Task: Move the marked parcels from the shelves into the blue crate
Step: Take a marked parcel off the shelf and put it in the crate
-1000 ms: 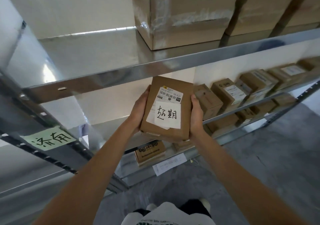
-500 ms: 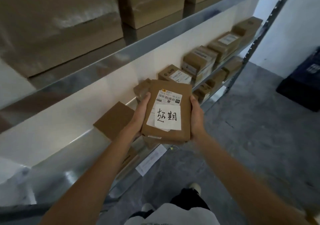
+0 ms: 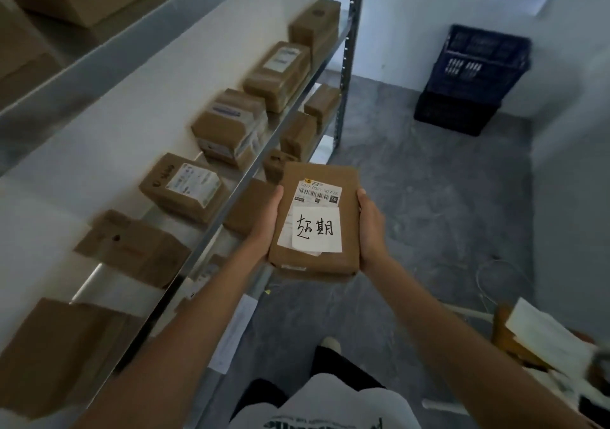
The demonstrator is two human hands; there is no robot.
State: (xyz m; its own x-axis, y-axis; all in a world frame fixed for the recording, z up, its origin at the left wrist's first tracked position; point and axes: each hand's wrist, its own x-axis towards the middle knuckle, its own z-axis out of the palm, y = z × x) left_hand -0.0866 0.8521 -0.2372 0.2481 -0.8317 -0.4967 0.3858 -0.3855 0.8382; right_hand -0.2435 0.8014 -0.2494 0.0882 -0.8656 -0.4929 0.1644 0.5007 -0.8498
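Marked parcel point(image 3: 318, 220) between both hands.

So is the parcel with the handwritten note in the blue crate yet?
Not yet. The marked parcel is held between the left hand and right hand, with the blue crate across the floor.

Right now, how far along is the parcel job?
In hand: both hands, left and right, hold one marked parcel off the shelf. Left: carrying it to the blue crate across the floor. Crate contents can't be seen. Other parcels sit on the shelf; handwritten marks on them can't be made out.
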